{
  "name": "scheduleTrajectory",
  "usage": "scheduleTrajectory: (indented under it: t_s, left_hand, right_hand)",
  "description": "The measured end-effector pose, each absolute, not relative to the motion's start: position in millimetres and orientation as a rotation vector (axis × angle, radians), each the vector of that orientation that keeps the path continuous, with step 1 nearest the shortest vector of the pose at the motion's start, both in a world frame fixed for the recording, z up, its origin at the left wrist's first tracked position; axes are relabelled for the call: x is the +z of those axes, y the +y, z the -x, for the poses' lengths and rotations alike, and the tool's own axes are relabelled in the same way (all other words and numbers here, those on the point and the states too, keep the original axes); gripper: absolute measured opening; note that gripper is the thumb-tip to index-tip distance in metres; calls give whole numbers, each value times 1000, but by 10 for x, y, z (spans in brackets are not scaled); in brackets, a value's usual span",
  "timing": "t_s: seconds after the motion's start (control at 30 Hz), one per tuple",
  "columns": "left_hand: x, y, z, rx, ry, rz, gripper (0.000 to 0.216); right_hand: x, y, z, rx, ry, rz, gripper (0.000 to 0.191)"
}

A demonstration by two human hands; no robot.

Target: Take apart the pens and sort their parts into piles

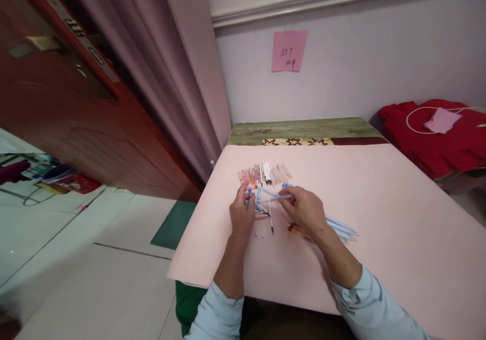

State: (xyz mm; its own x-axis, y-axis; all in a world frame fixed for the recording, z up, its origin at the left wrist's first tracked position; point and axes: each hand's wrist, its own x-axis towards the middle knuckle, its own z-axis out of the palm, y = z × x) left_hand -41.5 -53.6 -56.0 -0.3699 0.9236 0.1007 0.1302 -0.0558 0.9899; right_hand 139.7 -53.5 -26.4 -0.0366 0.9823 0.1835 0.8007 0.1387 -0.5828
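Observation:
My right hand is closed in a pinch on a light blue pen barrel, its tip pointing left. My left hand is closed, with a small blue pen piece at its fingertips. Between the hands, other slim blue and white pen parts lie close together, partly hidden by the fingers. A white refill with a dark tip lies below them. Behind the hands are a row of pinkish clear pen parts, several white refills and pale translucent pieces.
Several light blue barrels lie beside my right wrist, and orange-brown pieces sit partly under that hand. A pale pink sheet covers the table. Red cloth is at the right; a door and curtain stand left.

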Motion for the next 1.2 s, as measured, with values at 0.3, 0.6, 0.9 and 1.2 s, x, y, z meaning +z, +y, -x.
scheduleTrajectory:
  t_s: [0.3,0.6,0.9,1.2]
  left_hand:
    - [-625,-528,408,1504,1512,-1153,48]
    - [-761,-464,510,1448,1795,-1550,20]
    - [-815,-439,543,1502,1773,-1575,20]
    - [-730,-341,632,1947,1415,-818,37]
  right_hand:
    - [-118,-607,-1481,307,-1621,1661,18]
    - [-269,-606,-1318,334,-1665,1697,13]
    - [-378,-575,-1361,412,-1864,1688,16]
    - [-427,-961,-2314,123,-1938,2191,31]
